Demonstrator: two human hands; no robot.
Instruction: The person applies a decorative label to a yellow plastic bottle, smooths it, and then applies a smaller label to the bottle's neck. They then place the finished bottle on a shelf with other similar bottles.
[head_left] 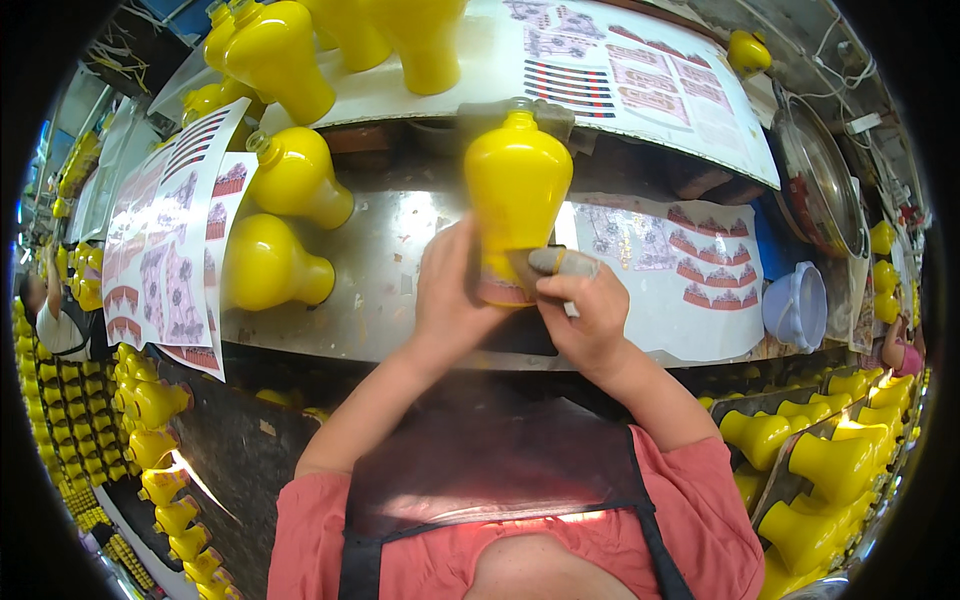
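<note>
A glossy yellow vase point(518, 185) stands upright in front of me at the table's near side, slightly blurred. Around its narrow lower part runs a pinkish patterned band point(503, 290). My left hand point(452, 285) grips the vase low on its left side, its fingertips partly hidden behind it. My right hand point(585, 300) is closed at the lower right of the vase, with grey covers on its fingers. Between those fingers and the vase is a small brownish flat piece, too blurred to name. A sheet of patterned decals point(675, 275) lies to the right of the hand.
Two yellow vases point(280, 262) lie on the metal table point(385, 225) at left, beside hanging decal sheets point(165, 240). More vases and decals occupy a raised white board point(490, 70). A pale blue bucket point(795, 307) is at right. Rows of yellow vases point(835, 465) fill both sides.
</note>
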